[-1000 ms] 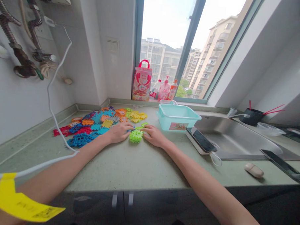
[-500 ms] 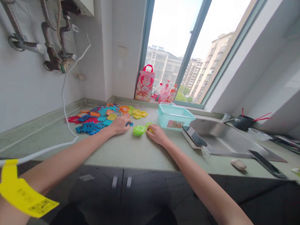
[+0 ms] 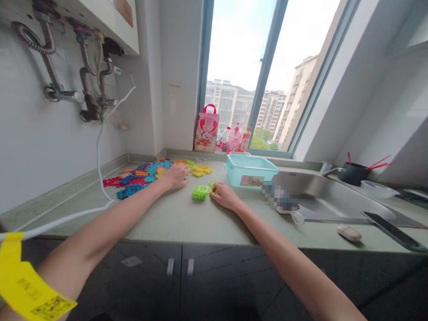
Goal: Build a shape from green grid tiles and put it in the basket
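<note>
Resting on the worktop (image 3: 183,220), our left hand (image 3: 176,176) lies flat on loose interlocking tiles (image 3: 142,176); our right hand (image 3: 226,196), curled, pinches the small green assembly (image 3: 200,192); most tiles remain unjoined.

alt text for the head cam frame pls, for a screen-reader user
A person's left hand rests on a spread of colourful interlocking plastic tiles on a green countertop, while the right hand touches a small lime-green tile assembly. A teal plastic tub and a steel sink lie to the right, below a window.
</note>
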Tool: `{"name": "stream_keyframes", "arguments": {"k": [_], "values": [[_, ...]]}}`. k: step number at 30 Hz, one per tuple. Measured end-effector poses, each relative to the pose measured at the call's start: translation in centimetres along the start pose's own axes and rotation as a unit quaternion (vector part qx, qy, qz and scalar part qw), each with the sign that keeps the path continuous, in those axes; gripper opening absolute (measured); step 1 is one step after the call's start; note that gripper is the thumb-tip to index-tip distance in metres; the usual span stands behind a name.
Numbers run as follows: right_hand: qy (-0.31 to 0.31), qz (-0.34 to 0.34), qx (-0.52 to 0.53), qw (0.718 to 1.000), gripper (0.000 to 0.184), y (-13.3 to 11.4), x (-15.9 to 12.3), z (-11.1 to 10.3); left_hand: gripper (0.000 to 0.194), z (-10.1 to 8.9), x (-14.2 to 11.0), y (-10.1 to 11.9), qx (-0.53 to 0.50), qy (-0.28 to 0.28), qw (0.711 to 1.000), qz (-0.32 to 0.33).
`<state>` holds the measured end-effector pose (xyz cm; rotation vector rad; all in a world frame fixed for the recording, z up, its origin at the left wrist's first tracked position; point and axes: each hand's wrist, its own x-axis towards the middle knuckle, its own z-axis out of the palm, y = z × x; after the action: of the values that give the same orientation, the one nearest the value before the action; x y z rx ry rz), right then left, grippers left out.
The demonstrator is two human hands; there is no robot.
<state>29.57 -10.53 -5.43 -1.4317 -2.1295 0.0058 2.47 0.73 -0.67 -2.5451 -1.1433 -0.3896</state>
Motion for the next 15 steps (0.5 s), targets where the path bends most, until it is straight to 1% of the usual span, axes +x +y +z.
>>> {"name": "stream_keyframes", "arguments": {"k": [2,3,7,9,11,15], "values": [[-0.005,-0.005,-0.001,1.0,0.008,0.0,0.0,-0.1,0.047,0.7,2.2,-0.2,-0.016,-0.029,0.999,0.026],[-0.009,-0.007,-0.002,1.0,0.009,0.0,0.1,-0.1,0.05,1.1,3.3,-0.2,-0.03,-0.042,0.998,0.024],[-0.019,-0.009,-0.007,1.0,0.009,0.0,0.3,-0.3,0.066,2.6,7.2,0.3,-0.079,-0.092,0.992,-0.017],[-0.023,-0.011,-0.007,1.0,0.007,-0.1,0.3,-0.5,0.069,2.9,8.5,0.4,-0.076,-0.108,0.991,-0.021],[-0.027,-0.014,-0.006,1.0,0.005,-0.3,0.3,-0.7,0.064,2.9,9.3,0.2,-0.071,-0.116,0.991,-0.008],[-0.036,-0.028,-0.011,0.999,0.004,-0.9,0.4,-1.0,0.042,2.2,9.9,-1.2,-0.068,-0.114,0.99,0.038]]}}
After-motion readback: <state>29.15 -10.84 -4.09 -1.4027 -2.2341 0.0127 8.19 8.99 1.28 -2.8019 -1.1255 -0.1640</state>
